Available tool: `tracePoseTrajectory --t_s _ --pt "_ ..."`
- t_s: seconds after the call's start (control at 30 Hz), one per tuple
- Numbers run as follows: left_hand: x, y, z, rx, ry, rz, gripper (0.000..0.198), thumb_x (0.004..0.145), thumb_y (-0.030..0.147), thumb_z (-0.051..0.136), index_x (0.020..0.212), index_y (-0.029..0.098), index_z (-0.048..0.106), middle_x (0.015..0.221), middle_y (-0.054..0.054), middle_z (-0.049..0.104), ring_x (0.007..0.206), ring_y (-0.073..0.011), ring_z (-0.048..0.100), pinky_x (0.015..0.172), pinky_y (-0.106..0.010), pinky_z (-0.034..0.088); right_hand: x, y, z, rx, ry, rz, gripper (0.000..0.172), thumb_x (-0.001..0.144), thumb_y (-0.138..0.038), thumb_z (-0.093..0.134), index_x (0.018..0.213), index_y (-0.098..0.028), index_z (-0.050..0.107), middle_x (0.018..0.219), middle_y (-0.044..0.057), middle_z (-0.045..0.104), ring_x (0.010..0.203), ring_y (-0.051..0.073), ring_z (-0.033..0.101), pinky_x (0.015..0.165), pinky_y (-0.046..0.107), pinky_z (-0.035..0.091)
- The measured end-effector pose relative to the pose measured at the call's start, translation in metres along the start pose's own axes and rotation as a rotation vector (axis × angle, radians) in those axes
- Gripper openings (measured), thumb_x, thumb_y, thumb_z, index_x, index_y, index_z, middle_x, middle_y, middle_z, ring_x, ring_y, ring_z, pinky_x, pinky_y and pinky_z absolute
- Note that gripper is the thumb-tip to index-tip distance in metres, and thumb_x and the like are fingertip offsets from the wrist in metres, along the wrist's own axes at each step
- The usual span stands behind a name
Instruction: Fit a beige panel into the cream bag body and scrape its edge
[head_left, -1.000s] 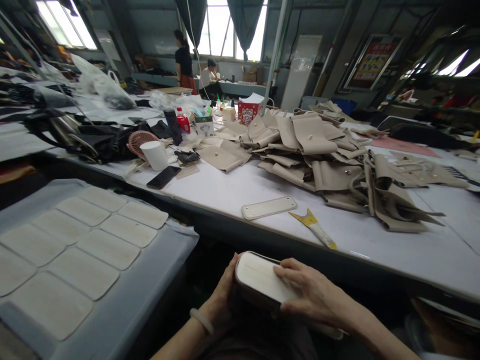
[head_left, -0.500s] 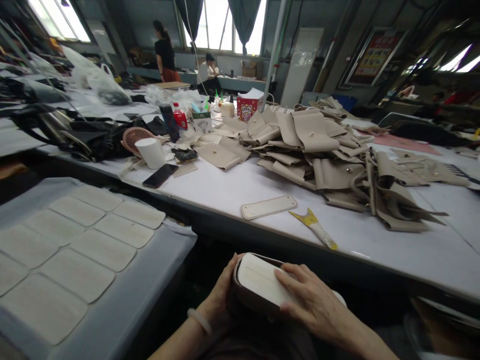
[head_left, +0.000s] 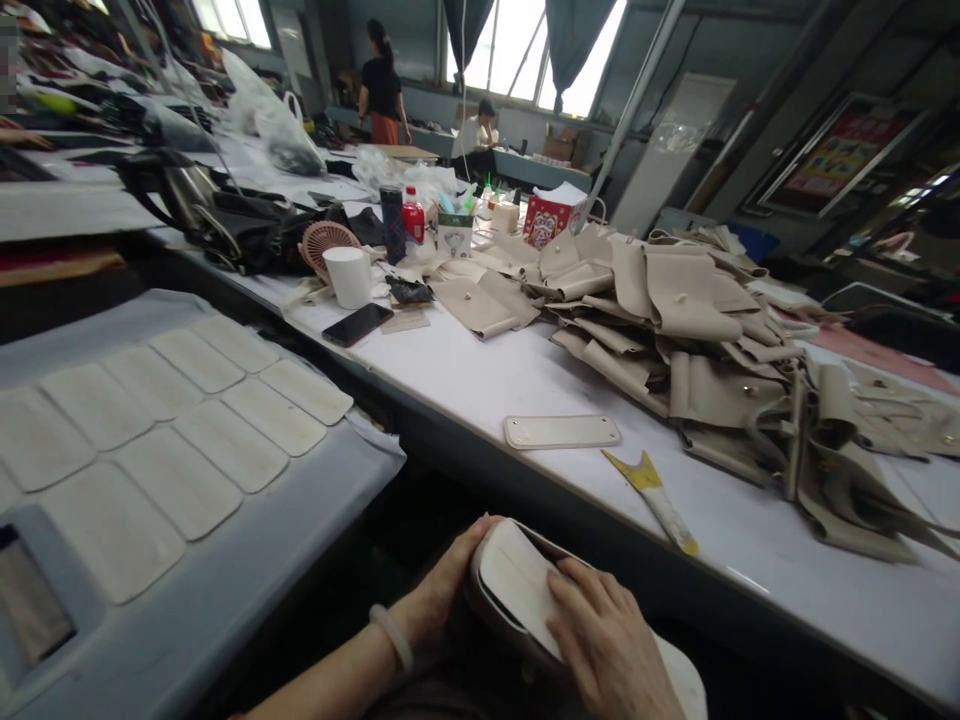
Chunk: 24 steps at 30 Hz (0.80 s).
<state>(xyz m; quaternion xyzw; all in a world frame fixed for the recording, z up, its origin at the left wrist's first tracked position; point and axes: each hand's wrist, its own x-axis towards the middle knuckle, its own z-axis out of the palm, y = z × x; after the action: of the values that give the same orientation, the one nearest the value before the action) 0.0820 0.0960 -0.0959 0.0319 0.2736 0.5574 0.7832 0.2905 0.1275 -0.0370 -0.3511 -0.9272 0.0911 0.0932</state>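
In front of my body is a taupe bag body (head_left: 491,612) with a dark inner edge, tilted to the right. A cream rounded panel (head_left: 517,572) lies in its opening, with a gap showing along the near side. My left hand (head_left: 448,578) wraps round the bag's left end; its fingertips are partly hidden. Over the panel's middle bends my right hand (head_left: 604,630), fingers and thumb gripping it. Part of the panel shows again beyond that hand at lower right. A white bracelet (head_left: 391,637) circles my left wrist.
Cream rounded panels (head_left: 202,455) lie in rows on a grey-covered surface at left. On the white table (head_left: 465,385) are a riveted strip (head_left: 562,431), a yellow forked tool (head_left: 656,500), a phone (head_left: 358,324) and a heap of taupe leather pieces (head_left: 697,300). Two people are in the background.
My view has turned left, so the table things sit further right. My right hand has shifted slightly along the panel, and the panel's near edge now stands further from the bag's rim.
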Motion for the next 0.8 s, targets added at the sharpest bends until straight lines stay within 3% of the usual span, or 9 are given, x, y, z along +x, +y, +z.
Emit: tracePoseTrajectory --t_s 0.1,0.2,0.3,0.47,0.63,0.73,0.8 --pt "0.003 0.000 -0.007 -0.007 0.043 -0.021 0.049 0.086 0.059 0.060 0.109 0.016 0.068 0.092 -0.009 0.071 0.090 -0.0279 0.065 0.088 -0.039 0.048 0.001 -0.001 0.001 0.116 0.065 0.013 0.033 0.091 -0.024 0.053 0.124 -0.026 0.050 0.128 0.008 0.057 0.108 0.027 0.056 0.090 0.046 0.051" --pt "0.002 0.000 -0.013 0.042 0.029 0.048 0.050 0.087 0.059 0.060 0.116 0.019 0.065 0.101 -0.009 0.070 0.096 -0.0281 0.063 0.091 -0.040 0.047 0.009 -0.006 -0.001 0.193 0.116 0.090 0.037 0.090 -0.026 0.051 0.127 -0.024 0.047 0.118 0.009 0.060 0.103 0.026 0.059 0.085 0.043 0.055" --pt "-0.001 0.002 -0.017 0.122 -0.046 0.146 0.052 0.089 0.057 0.059 0.126 0.021 0.060 0.120 -0.011 0.065 0.109 -0.0279 0.059 0.098 -0.039 0.043 0.017 -0.010 -0.004 0.150 0.061 0.062 0.047 0.089 -0.036 0.058 0.135 -0.030 0.047 0.124 0.011 0.054 0.109 0.029 0.057 0.088 0.047 0.055" --pt "-0.006 0.008 -0.016 0.292 -0.095 0.166 0.046 0.090 0.051 0.060 0.124 0.020 0.059 0.116 -0.010 0.064 0.106 -0.0275 0.058 0.091 -0.037 0.044 0.016 0.003 -0.007 0.129 -0.086 -0.008 0.044 0.091 -0.045 0.059 0.134 -0.039 0.052 0.125 0.008 0.053 0.109 0.026 0.060 0.087 0.043 0.058" --pt "-0.006 0.016 -0.015 0.404 -0.054 0.200 0.050 0.086 0.053 0.064 0.124 0.020 0.060 0.116 -0.010 0.064 0.106 -0.0268 0.056 0.090 -0.035 0.043 0.018 0.008 -0.003 0.079 -0.032 0.013 0.041 0.092 -0.039 0.059 0.133 -0.038 0.054 0.131 0.008 0.052 0.113 0.028 0.058 0.092 0.049 0.055" --pt "-0.001 0.016 -0.023 0.344 -0.057 0.191 0.050 0.086 0.055 0.063 0.119 0.018 0.063 0.112 -0.011 0.065 0.103 -0.0262 0.056 0.089 -0.034 0.043 0.019 0.003 0.003 0.106 -0.014 -0.037 0.038 0.091 -0.034 0.060 0.128 -0.033 0.058 0.132 0.008 0.054 0.116 0.028 0.057 0.094 0.047 0.055" --pt "0.005 0.012 -0.035 0.244 0.043 0.148 0.049 0.086 0.057 0.062 0.114 0.018 0.065 0.109 -0.010 0.066 0.101 -0.0254 0.058 0.087 -0.033 0.043 0.018 0.000 0.009 0.137 0.048 -0.071 0.035 0.092 -0.034 0.058 0.126 -0.030 0.059 0.130 0.009 0.055 0.116 0.027 0.057 0.093 0.044 0.055"
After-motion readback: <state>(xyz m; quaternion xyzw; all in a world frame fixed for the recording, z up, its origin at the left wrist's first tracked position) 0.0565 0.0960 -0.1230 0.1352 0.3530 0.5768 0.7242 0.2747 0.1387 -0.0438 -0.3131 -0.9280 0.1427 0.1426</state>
